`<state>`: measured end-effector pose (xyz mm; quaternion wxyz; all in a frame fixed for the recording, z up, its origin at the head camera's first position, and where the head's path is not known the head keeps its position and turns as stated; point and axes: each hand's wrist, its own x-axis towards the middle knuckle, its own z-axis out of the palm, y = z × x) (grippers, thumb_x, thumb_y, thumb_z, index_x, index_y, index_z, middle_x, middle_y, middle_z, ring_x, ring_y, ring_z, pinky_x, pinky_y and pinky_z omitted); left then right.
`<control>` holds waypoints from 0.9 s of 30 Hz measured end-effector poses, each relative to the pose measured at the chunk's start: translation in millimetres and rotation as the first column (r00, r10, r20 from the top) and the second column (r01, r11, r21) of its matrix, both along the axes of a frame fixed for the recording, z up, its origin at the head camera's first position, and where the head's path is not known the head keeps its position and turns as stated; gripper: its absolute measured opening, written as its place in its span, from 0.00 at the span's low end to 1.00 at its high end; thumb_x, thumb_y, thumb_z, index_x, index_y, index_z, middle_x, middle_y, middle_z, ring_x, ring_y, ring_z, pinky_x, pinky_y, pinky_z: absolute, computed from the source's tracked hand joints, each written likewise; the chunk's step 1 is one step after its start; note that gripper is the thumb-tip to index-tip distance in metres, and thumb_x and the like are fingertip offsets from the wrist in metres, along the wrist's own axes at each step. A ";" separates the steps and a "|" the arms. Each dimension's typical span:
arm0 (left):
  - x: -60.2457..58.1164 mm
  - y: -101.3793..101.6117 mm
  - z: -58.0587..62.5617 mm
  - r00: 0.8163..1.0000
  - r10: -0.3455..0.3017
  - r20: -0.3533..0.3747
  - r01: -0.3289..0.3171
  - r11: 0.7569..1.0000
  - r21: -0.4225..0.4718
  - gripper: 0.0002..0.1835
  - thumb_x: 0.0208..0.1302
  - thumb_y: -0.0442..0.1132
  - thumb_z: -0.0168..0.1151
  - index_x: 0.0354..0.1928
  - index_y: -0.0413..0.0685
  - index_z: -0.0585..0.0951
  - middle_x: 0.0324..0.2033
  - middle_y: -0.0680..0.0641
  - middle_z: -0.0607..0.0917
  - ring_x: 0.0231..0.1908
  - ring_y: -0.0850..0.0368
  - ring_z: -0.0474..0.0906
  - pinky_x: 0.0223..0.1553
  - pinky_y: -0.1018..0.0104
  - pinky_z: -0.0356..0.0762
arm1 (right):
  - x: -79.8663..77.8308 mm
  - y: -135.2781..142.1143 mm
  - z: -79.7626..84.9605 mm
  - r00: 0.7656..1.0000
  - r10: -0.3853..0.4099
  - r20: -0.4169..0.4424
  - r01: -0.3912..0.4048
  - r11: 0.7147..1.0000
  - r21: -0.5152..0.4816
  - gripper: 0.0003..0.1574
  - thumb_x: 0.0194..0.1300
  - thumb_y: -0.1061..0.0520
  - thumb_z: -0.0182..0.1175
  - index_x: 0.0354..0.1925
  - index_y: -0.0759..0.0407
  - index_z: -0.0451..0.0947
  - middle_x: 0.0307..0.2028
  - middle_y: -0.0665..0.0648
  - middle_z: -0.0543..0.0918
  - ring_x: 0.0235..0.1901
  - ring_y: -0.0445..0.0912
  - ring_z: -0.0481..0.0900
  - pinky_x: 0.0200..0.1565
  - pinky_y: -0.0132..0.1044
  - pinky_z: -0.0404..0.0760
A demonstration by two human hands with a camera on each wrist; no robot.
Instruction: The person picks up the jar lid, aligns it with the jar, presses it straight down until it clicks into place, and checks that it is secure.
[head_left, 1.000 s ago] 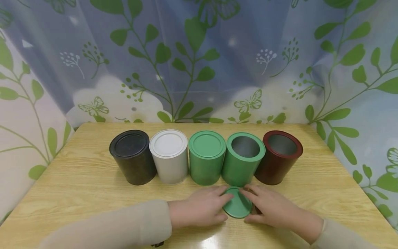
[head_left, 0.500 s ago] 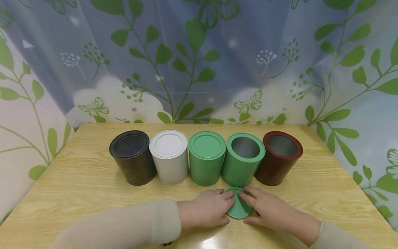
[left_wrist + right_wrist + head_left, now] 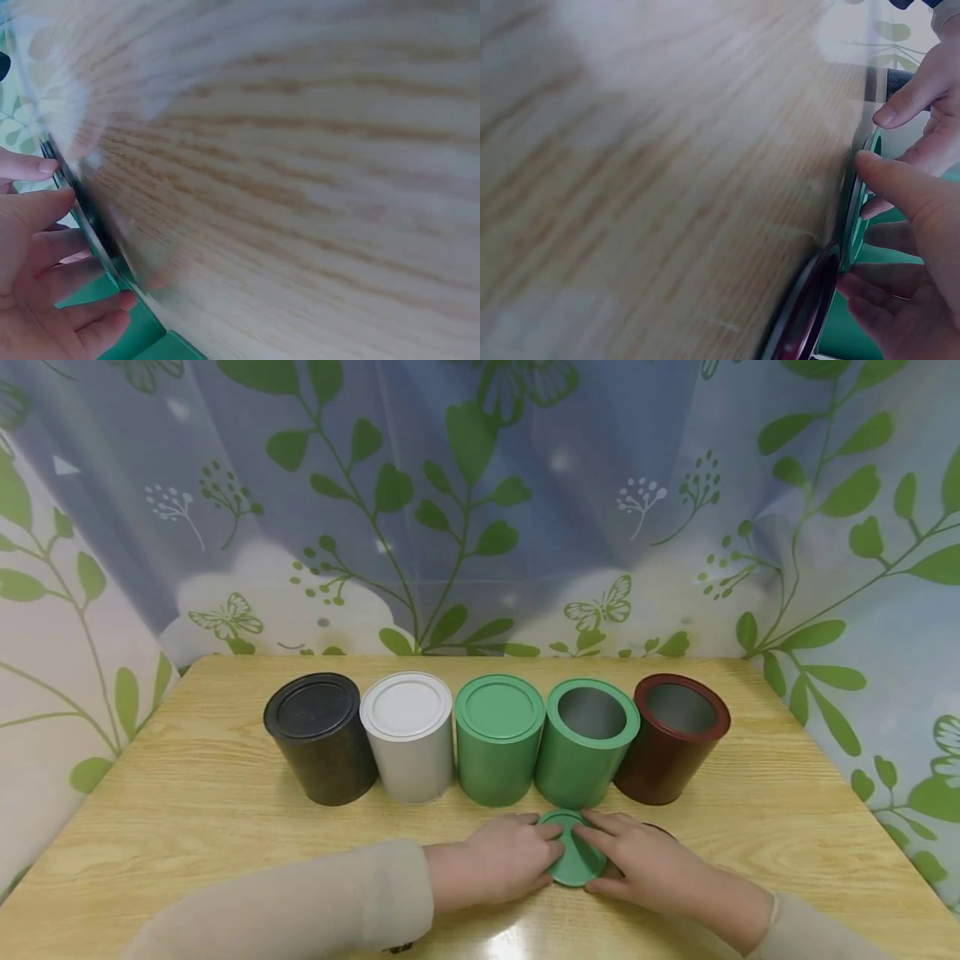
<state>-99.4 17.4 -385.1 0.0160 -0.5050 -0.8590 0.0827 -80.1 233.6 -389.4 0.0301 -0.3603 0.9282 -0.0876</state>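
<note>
A round green lid [image 3: 577, 862] lies on the table in front of the open green can [image 3: 579, 772]. From the left, my left hand [image 3: 501, 858] rests its fingers on the lid's top, the thumb near its front edge. On the other side my right hand [image 3: 651, 860] lays a fingertip on the lid, its thumb at the front right edge. In the right wrist view a dark red lid [image 3: 810, 311] lies beside the green one; the right hand mostly hides it in the head view. The left wrist view shows the left hand [image 3: 45, 270] along the lid's edge.
Behind the hands stand several cans in a row: a black can [image 3: 326, 764] with its lid on, a lidded white can [image 3: 412, 764], a lidded green can [image 3: 497, 768], and an uncovered dark red can [image 3: 662, 768]. A patterned curtain [image 3: 480, 527] surrounds the wooden table [image 3: 187, 827].
My left hand has shifted to the right, its fingers further over the green lid. The dark rim of the red lid now shows behind my right hand. The cans have stayed put.
</note>
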 end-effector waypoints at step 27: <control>12.4 -35.3 38.6 0.961 -0.119 -0.251 0.200 0.923 0.329 0.19 0.68 0.48 0.52 0.55 0.47 0.79 0.54 0.49 0.79 0.59 0.56 0.70 0.65 0.62 0.55 | 19.5 -0.5 59.2 0.996 -0.030 -0.087 0.006 0.964 -0.267 0.37 0.55 0.43 0.66 0.59 0.60 0.74 0.59 0.58 0.73 0.55 0.50 0.72 0.46 0.46 0.78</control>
